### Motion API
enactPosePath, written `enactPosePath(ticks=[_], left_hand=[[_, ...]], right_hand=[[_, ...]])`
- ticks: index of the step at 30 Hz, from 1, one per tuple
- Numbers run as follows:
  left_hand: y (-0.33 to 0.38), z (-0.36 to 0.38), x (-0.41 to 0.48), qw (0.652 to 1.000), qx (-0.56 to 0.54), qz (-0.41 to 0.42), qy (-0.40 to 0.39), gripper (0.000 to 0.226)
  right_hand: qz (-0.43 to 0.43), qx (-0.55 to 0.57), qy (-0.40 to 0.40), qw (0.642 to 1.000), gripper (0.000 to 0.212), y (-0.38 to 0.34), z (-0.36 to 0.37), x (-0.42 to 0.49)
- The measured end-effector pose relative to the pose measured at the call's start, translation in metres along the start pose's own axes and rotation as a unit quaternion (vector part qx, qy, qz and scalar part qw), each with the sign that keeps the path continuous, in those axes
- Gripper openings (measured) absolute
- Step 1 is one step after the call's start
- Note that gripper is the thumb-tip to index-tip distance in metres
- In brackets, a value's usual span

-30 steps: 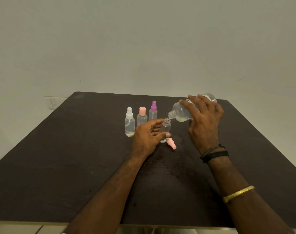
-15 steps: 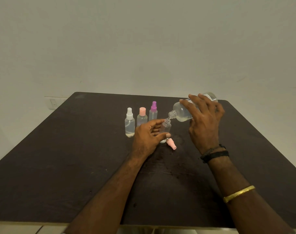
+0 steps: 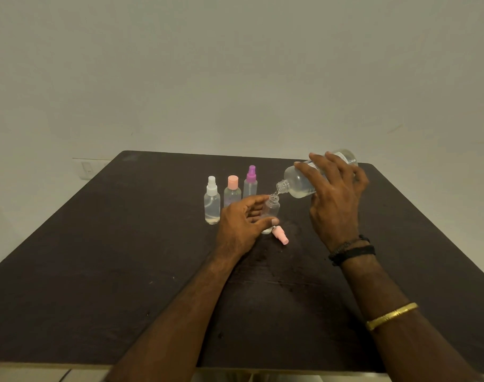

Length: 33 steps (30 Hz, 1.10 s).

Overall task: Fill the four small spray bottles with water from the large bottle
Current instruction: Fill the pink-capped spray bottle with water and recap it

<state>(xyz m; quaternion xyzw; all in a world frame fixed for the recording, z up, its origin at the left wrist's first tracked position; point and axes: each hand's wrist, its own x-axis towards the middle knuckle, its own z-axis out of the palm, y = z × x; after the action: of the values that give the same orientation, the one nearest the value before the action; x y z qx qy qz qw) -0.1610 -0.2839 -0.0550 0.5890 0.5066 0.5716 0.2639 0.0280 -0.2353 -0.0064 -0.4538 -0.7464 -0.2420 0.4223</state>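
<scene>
Now left hand (image 3: 242, 226) holds small bottle (image 3: 271, 209), right hand (image 3: 334, 199) large bottle (image 3: 298, 183).

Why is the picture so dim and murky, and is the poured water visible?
Head view: light is low and flat, with no hard shadows or glare; the clear large bottle and open small bottle look soft against the dark table, so the stream between them barely shows.

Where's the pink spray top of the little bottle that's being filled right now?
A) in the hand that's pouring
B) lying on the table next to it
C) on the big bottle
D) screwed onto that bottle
B: the pink spray top lies on its side on the table beside the open small bottle, whose bare neck sits under the large bottle.
</scene>
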Motion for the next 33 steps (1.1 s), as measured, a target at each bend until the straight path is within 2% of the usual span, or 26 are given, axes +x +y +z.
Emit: enactPosePath(ticks=[24,33], left_hand=[[-0.0014,0.0005,0.0002,1.0,0.001,-0.001,0.004,0.058],[-0.0015,0.0008,0.0007,1.0,-0.001,-0.002,0.002,0.058]], right_hand=[[-0.004,-0.002,0.004,1.0,0.075,0.0005,-0.0014,-0.0007],[-0.003,-0.006,0.004,1.0,0.071,0.0009,-0.0015,-0.0006]])
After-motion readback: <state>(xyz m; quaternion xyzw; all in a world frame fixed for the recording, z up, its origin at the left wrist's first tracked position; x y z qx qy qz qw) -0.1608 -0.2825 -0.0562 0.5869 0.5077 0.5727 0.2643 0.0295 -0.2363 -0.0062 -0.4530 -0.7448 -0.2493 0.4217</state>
